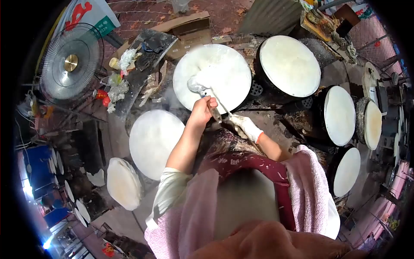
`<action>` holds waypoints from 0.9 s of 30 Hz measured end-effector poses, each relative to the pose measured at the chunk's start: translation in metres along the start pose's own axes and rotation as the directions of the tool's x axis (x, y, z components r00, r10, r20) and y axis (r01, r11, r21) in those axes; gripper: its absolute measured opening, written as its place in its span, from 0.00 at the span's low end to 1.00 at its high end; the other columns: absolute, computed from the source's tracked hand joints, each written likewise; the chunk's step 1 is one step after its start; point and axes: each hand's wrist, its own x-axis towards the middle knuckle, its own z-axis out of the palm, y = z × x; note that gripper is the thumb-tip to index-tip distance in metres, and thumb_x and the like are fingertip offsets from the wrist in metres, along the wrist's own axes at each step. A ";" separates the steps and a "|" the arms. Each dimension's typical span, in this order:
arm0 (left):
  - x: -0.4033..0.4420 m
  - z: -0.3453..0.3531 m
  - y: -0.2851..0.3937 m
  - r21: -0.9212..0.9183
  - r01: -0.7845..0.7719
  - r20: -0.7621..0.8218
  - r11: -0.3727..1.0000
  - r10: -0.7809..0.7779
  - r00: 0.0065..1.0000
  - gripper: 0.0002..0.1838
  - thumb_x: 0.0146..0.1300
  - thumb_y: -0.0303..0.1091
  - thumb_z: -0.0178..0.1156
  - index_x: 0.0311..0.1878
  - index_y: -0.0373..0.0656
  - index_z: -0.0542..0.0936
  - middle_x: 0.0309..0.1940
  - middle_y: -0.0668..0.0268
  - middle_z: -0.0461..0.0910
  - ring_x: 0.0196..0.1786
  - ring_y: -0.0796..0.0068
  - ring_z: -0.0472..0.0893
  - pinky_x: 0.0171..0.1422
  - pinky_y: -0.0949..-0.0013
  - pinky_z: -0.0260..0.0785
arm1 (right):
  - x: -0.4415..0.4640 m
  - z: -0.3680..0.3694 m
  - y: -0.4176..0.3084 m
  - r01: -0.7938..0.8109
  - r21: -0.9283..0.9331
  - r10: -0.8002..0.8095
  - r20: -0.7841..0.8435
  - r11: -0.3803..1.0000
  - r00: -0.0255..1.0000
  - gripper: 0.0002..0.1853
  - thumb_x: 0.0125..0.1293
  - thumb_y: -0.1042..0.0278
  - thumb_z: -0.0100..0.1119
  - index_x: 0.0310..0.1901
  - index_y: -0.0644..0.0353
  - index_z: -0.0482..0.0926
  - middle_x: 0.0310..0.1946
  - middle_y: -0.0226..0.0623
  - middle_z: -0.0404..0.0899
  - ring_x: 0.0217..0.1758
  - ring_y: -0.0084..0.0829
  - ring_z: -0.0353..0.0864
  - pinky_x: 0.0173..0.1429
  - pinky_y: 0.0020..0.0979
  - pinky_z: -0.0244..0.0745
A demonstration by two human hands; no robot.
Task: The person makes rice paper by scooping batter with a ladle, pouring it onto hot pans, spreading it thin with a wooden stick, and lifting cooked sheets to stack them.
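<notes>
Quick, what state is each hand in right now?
Left hand: closed on a ladle-like tool.
Right hand: gloved, closed on what looks like a thin rod.

Bright light falls on the pale round discs [290,65], and a hard glare burns at the far left edge. Black corners frame a strongly bowed, wide view; the edges curve and soften, and haze blurs the left side.

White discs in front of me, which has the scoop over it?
The large white disc at top centre, just left of another large one; only it has the scoop, in your left hand, over it.
</notes>
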 end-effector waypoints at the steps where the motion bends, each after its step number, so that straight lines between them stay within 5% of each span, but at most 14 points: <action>1: 0.013 -0.013 0.002 -0.048 -0.014 0.020 0.999 0.015 1.000 0.08 0.72 0.30 0.44 0.40 0.35 0.68 0.21 0.71 0.64 0.22 0.80 0.64 0.24 0.76 0.55 | 0.004 -0.002 -0.002 0.015 -0.005 -0.015 -0.025 1.000 1.000 0.17 0.65 0.59 0.63 0.54 0.53 0.80 0.18 0.21 0.73 0.11 0.14 0.62 0.13 0.20 0.55; 3: -0.028 -0.026 0.024 -0.019 -0.110 0.285 0.994 0.111 0.952 0.10 0.74 0.33 0.43 0.43 0.34 0.69 0.21 0.73 0.63 0.20 0.80 0.64 0.23 0.76 0.54 | 0.014 -0.021 -0.012 0.044 -0.017 -0.045 -0.081 0.999 0.996 0.16 0.66 0.60 0.63 0.52 0.55 0.80 0.18 0.20 0.73 0.11 0.14 0.62 0.13 0.20 0.56; 5: -0.041 -0.069 0.035 -0.632 0.581 0.697 0.513 0.047 0.716 0.14 0.75 0.37 0.42 0.47 0.35 0.70 0.20 0.76 0.64 0.18 0.82 0.63 0.20 0.76 0.51 | 0.023 -0.039 -0.024 0.374 0.002 -0.365 -0.220 0.927 0.905 0.19 0.66 0.63 0.63 0.56 0.61 0.78 0.32 0.26 0.81 0.28 0.16 0.74 0.35 0.22 0.74; 6: -0.034 -0.095 0.028 -0.398 0.457 0.803 0.795 0.061 0.593 0.17 0.76 0.40 0.41 0.50 0.36 0.71 0.19 0.78 0.64 0.13 0.85 0.60 0.17 0.76 0.50 | 0.040 -0.052 -0.012 0.383 -0.078 -0.390 -0.223 0.921 0.893 0.20 0.66 0.63 0.63 0.58 0.61 0.77 0.35 0.27 0.81 0.33 0.17 0.75 0.40 0.22 0.74; 7: -0.057 -0.092 0.028 -0.304 0.087 0.505 0.949 0.083 0.859 0.18 0.76 0.42 0.41 0.51 0.37 0.73 0.17 0.77 0.63 0.09 0.87 0.57 0.15 0.77 0.50 | 0.049 -0.059 -0.001 0.382 -0.152 -0.408 -0.227 0.912 0.884 0.21 0.66 0.64 0.63 0.59 0.61 0.76 0.38 0.27 0.82 0.39 0.19 0.76 0.46 0.23 0.74; 9: -0.083 -0.073 0.034 0.039 -0.246 0.450 0.968 0.203 0.870 0.18 0.76 0.43 0.42 0.50 0.37 0.74 0.17 0.78 0.62 0.07 0.88 0.55 0.15 0.78 0.51 | 0.007 -0.032 -0.029 0.153 -0.463 -0.212 -0.076 0.873 0.974 0.17 0.64 0.71 0.64 0.53 0.67 0.79 0.46 0.33 0.82 0.45 0.19 0.76 0.52 0.19 0.71; 13: -0.093 -0.042 0.068 -0.187 -0.042 0.389 0.981 0.114 0.914 0.13 0.74 0.36 0.47 0.45 0.35 0.75 0.19 0.78 0.64 0.09 0.90 0.57 0.15 0.79 0.48 | 0.030 -0.071 -0.005 0.343 -0.081 -0.352 -0.211 0.936 0.912 0.19 0.64 0.65 0.64 0.56 0.60 0.79 0.40 0.32 0.83 0.40 0.21 0.76 0.47 0.20 0.72; 15: -0.091 -0.029 0.066 -0.066 -0.133 0.395 0.989 0.148 0.907 0.11 0.72 0.34 0.50 0.43 0.35 0.75 0.21 0.79 0.67 0.12 0.91 0.58 0.19 0.81 0.49 | 0.018 -0.073 -0.008 0.344 -0.395 -0.394 -0.053 0.852 0.917 0.22 0.65 0.60 0.60 0.59 0.57 0.77 0.47 0.38 0.83 0.49 0.29 0.80 0.58 0.27 0.72; 16: -0.095 -0.024 0.056 0.160 -0.310 0.175 0.937 0.282 0.943 0.10 0.71 0.34 0.52 0.42 0.36 0.76 0.21 0.78 0.67 0.13 0.88 0.60 0.19 0.80 0.52 | -0.003 -0.065 -0.012 0.506 -0.643 -0.570 0.129 0.575 0.811 0.22 0.64 0.54 0.58 0.58 0.53 0.78 0.52 0.40 0.82 0.55 0.37 0.80 0.64 0.32 0.69; 17: -0.114 0.014 0.042 0.434 -0.392 -0.076 0.811 0.467 0.881 0.09 0.71 0.33 0.53 0.40 0.37 0.76 0.20 0.75 0.67 0.14 0.83 0.64 0.18 0.77 0.56 | -0.027 -0.065 -0.023 0.437 -0.624 -0.403 0.206 0.647 0.891 0.24 0.62 0.49 0.57 0.57 0.49 0.79 0.54 0.43 0.80 0.58 0.41 0.78 0.66 0.34 0.67; 18: -0.110 -0.001 0.036 0.484 -0.462 0.290 0.743 0.362 0.886 0.08 0.71 0.33 0.53 0.42 0.38 0.74 0.20 0.71 0.67 0.15 0.78 0.67 0.17 0.75 0.58 | -0.042 -0.070 -0.021 0.317 -0.785 -0.355 0.132 0.533 0.925 0.26 0.61 0.46 0.59 0.57 0.49 0.79 0.53 0.42 0.81 0.55 0.40 0.79 0.64 0.34 0.69; 21: -0.109 0.024 0.000 0.718 -0.507 0.363 0.476 0.365 0.857 0.09 0.75 0.35 0.47 0.46 0.39 0.71 0.21 0.69 0.66 0.13 0.81 0.63 0.13 0.76 0.54 | -0.083 -0.110 -0.002 0.079 -0.664 -0.394 -0.341 0.744 0.853 0.28 0.59 0.44 0.61 0.60 0.46 0.77 0.47 0.36 0.84 0.45 0.36 0.84 0.53 0.33 0.75; 25: -0.110 0.107 -0.064 0.582 -0.326 0.517 0.745 -0.029 0.856 0.11 0.74 0.33 0.46 0.47 0.34 0.73 0.20 0.70 0.64 0.10 0.82 0.59 0.13 0.78 0.50 | -0.161 -0.216 0.023 0.068 -0.768 -0.431 -0.281 0.636 0.858 0.25 0.63 0.42 0.57 0.60 0.39 0.76 0.43 0.29 0.84 0.39 0.29 0.85 0.44 0.29 0.80; 27: -0.093 0.128 -0.104 0.390 -0.071 0.533 0.918 -0.162 0.830 0.15 0.75 0.33 0.43 0.49 0.29 0.73 0.22 0.74 0.65 0.08 0.91 0.57 0.13 0.80 0.47 | -0.188 -0.267 0.034 -0.060 -0.657 -0.403 -0.530 0.752 0.746 0.31 0.60 0.40 0.60 0.63 0.45 0.73 0.44 0.33 0.84 0.41 0.32 0.85 0.45 0.31 0.79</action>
